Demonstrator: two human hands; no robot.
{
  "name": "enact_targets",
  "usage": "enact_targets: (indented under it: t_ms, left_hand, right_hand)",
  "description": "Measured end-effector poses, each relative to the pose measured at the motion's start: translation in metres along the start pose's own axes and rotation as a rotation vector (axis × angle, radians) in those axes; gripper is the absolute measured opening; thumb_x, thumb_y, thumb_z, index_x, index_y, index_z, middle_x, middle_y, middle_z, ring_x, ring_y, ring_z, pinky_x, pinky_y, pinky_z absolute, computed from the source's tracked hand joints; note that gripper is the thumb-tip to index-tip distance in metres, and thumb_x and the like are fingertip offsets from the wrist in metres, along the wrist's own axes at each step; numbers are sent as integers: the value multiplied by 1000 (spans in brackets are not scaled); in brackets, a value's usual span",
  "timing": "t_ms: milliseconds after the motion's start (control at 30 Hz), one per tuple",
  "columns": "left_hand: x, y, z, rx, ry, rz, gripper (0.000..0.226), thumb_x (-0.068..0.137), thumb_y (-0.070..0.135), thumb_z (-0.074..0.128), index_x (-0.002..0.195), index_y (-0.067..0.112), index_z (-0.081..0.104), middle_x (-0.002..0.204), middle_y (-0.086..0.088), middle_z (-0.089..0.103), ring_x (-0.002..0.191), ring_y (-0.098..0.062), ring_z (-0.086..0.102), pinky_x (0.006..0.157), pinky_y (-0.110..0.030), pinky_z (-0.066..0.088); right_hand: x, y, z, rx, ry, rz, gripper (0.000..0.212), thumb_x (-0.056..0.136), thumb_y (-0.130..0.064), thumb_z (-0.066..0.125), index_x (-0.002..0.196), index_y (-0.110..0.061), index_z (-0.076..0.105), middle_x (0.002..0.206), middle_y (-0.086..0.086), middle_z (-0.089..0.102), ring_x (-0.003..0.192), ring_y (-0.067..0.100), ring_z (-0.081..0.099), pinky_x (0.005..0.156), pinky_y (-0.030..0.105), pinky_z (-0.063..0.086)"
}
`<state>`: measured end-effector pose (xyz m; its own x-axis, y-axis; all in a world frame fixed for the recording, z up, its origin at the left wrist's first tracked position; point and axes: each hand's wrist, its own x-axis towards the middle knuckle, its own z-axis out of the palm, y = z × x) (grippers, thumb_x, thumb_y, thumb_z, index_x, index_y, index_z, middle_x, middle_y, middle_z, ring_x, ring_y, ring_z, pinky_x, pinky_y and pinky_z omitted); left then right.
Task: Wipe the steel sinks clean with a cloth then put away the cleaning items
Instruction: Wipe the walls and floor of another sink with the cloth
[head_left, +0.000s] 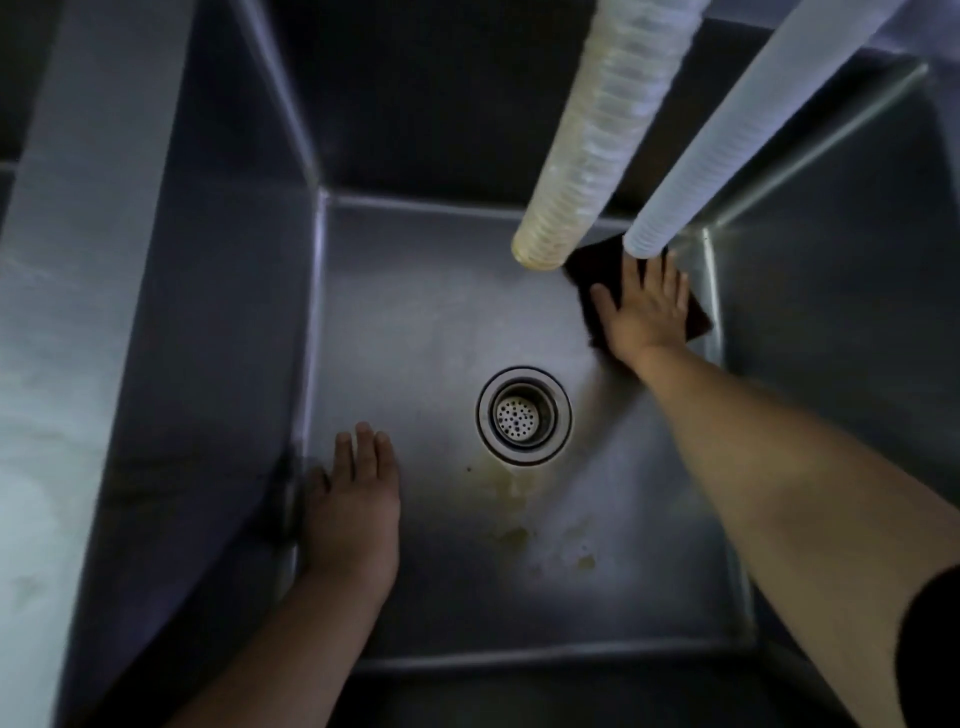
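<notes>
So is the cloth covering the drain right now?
No, the cloth lies under the right hand in the far right corner of the sink, well apart from the drain.

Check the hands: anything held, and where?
Nothing gripped. Right hand presses flat on the dark cloth's middle; left hand rests on the sink floor.

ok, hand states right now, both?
Left hand: open, flat on the sink floor, holding nothing.
Right hand: open, fingers spread, pressing the dark cloth down in the far right corner.

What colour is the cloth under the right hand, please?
Dark brown cloth, seen in the head view.
</notes>
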<state>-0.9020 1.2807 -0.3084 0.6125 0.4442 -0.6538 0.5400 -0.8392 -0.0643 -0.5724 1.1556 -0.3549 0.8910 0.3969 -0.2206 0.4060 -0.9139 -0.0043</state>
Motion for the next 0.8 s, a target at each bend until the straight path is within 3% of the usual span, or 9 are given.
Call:
enact_targets:
  t_ms: [167,267,367,467,533,667,733,800]
  left_hand:
    - [2,0,2,-30,3,23,77,93,11,48,147,0,-6,156,-21,-9,144,-38,-1,114,-54,16]
    - [4,-1,0,-61,3,36,64,96,1,32,146,-2,-8,156,-23,-11,144,-40,-3,113,-55,15]
    - [5,0,1,-114,-2,28,63,86,-12,9,145,-4,-10,155,-24,-12,143,-41,-5,113,-57,11]
    - [6,0,2,-172,-15,1,81,66,-6,-17,146,-3,-9,155,-24,-11,142,-43,-4,112,-58,10]
    - [8,0,3,-182,-26,-8,87,61,-2,-23,146,-3,-8,155,-24,-11,142,-43,-4,111,-59,10]
    - [10,1,3,-160,-18,-19,77,70,-2,-17,146,-3,-5,156,-23,-8,143,-41,-2,111,-60,10]
    - [9,0,3,-108,100,-48,74,76,-3,-6,146,-4,17,154,-25,14,142,-39,17,109,-59,24]
    - [7,-1,4,-76,171,-25,65,79,-2,12,132,-3,48,141,-23,43,129,-37,45,97,-57,43]
  right_hand:
    - [21,-37,-5,178,-5,384,73,95,-54,25,151,-15,-2,157,17,-7,144,34,-12,115,47,-10]
    - [27,-80,-3,248,28,466,79,93,-54,29,151,-10,0,157,19,-6,143,37,-11,115,49,-9]
    - [21,-124,6,244,71,366,85,90,-55,36,150,-7,1,156,24,-2,142,43,-5,113,53,-7]
    - [14,-172,11,288,117,323,87,90,-56,35,150,-3,2,156,24,-3,143,41,-6,113,50,-8]
    - [10,-204,13,306,104,269,86,90,-54,37,149,0,3,155,27,-1,142,43,-5,113,51,-9]
    - [2,-253,16,256,46,182,88,89,-54,37,147,3,4,152,33,-1,140,48,-6,112,57,-6]
    - [-4,-272,17,236,34,113,88,89,-53,37,148,2,2,152,33,-3,140,47,-8,112,57,-8]
    - [-13,-287,19,207,13,16,85,90,-53,35,149,-2,0,152,32,-5,140,46,-11,112,56,-9]
